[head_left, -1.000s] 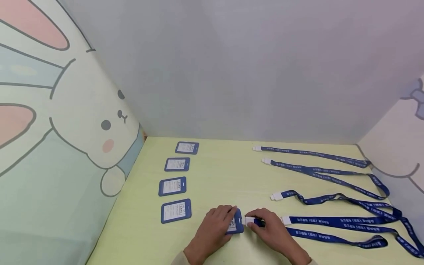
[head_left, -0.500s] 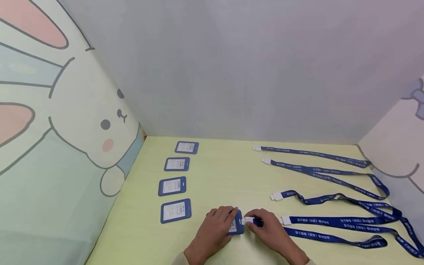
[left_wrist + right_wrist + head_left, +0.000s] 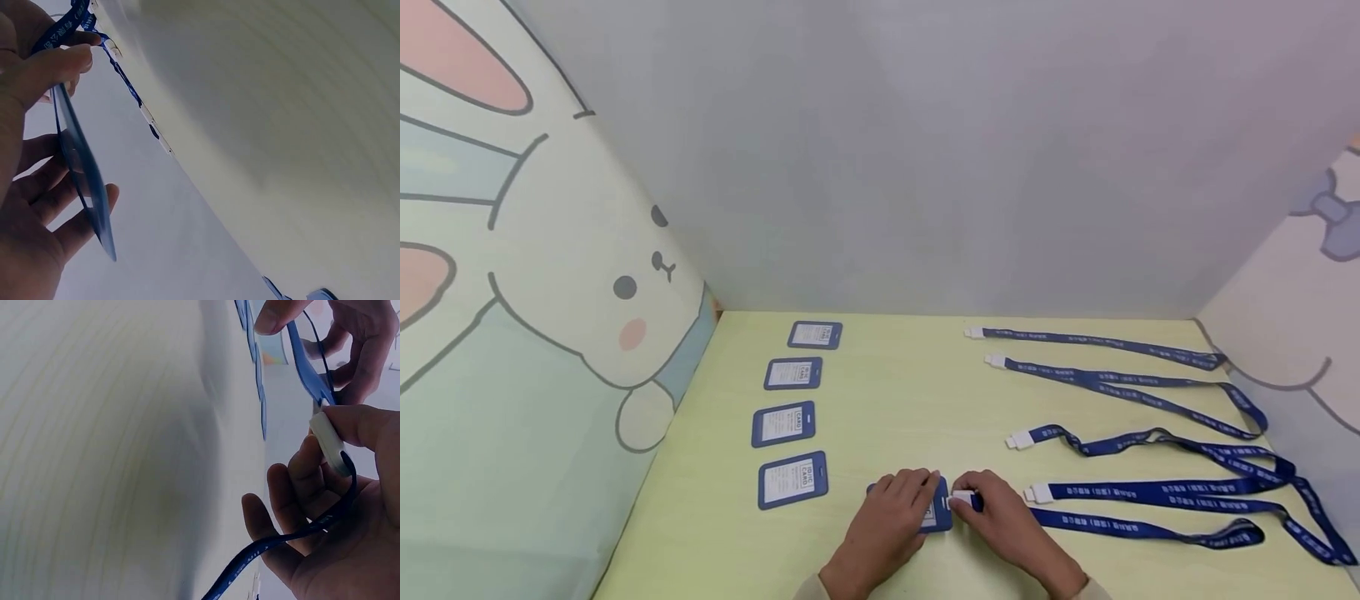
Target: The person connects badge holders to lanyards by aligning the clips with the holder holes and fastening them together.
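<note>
My left hand (image 3: 886,518) grips a blue ID card holder (image 3: 938,520) near the table's front, its fingers across the holder's face. In the left wrist view the card holder (image 3: 85,172) appears edge-on between thumb and fingers. Just to the right, my right hand (image 3: 1006,523) pinches the white clip (image 3: 330,445) of a blue lanyard (image 3: 247,556). The clip's tip meets the slotted end of the holder in the right wrist view; whether it passes through the slot cannot be told. The lanyard's strap runs under the right palm and away to the right.
Several blue card holders, the nearest one (image 3: 792,481) included, lie in a column on the left. Several blue lanyards with white clips, such as the farthest one (image 3: 1097,340), stretch across the right side. A grey wall (image 3: 925,167) stands behind the table (image 3: 887,400).
My right hand has shifted slightly left, its fingertips closer to the card holder and covering more of the clip. The left hand stays almost still. The head view has turned a little right.
</note>
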Demonstrator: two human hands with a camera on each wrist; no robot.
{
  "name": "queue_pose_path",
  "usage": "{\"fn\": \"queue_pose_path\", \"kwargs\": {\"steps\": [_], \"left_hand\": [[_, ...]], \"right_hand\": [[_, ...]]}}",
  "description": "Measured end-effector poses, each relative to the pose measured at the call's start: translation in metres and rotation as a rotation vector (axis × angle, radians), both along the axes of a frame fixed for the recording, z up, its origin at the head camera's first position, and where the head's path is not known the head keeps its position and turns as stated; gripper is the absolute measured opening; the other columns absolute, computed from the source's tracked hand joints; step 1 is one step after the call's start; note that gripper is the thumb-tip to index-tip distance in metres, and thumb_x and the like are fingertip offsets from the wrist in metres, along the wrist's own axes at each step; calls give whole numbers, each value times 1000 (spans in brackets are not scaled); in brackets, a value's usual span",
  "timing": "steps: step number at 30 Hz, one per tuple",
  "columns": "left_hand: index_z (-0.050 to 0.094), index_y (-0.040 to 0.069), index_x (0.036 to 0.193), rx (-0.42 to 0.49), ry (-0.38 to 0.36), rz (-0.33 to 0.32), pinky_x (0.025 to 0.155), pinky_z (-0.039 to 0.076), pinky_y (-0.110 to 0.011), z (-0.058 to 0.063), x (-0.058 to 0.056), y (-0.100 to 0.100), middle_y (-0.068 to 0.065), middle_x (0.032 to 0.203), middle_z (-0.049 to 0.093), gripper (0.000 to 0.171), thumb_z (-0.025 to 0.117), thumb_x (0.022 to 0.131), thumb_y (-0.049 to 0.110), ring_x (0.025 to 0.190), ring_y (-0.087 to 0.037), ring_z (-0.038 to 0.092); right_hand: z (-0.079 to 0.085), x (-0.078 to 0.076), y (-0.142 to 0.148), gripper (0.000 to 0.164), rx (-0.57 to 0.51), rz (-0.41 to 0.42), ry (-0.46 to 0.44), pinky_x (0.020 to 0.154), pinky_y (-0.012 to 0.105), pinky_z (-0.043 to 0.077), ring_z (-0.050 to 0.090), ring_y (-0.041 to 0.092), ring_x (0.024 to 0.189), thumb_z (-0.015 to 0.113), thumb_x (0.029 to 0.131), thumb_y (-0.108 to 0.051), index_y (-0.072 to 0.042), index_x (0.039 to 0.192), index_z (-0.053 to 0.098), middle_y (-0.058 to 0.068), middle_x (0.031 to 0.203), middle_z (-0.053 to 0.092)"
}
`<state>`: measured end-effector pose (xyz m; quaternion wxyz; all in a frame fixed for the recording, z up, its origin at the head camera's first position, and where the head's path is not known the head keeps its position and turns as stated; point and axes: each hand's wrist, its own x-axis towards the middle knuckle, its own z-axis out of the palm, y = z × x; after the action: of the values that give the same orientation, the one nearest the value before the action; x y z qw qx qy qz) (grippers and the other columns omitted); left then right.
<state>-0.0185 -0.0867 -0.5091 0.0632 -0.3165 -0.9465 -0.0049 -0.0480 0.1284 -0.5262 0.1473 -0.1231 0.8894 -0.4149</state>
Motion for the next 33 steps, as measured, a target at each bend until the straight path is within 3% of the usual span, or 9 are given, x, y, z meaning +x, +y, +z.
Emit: {"fn": "queue_pose_path", "kwargs": {"steps": [18, 28, 33], "left_hand": [[63, 8, 143, -44, 75, -3, 102, 57, -33, -3, -2, 8, -5, 137, 66, 64, 87, 89, 31, 117, -17, 63], [62, 10, 146, -95, 34, -25, 105, 55, -31, -3, -2, 14, -3, 140, 65, 63, 84, 92, 35, 120, -15, 62], [61, 12, 147, -104, 5, -16, 108, 52, -28, -4, -4, 13, 0, 141, 65, 69, 86, 90, 41, 122, -13, 60]], "right_hand": [[5, -1, -10, 7, -34, -6, -13, 76, 27, 44, 51, 12, 86, 72, 99, -12, -15, 93, 69, -7, 88, 59], [3, 0, -7, 8, -12, -11, -50, 76, 29, 45, 51, 14, 85, 73, 99, -12, -14, 92, 68, -5, 89, 60], [-2, -1, -3, 9, -9, 13, -10, 76, 29, 46, 51, 11, 84, 76, 97, -15, -16, 92, 69, -7, 89, 62]]}}
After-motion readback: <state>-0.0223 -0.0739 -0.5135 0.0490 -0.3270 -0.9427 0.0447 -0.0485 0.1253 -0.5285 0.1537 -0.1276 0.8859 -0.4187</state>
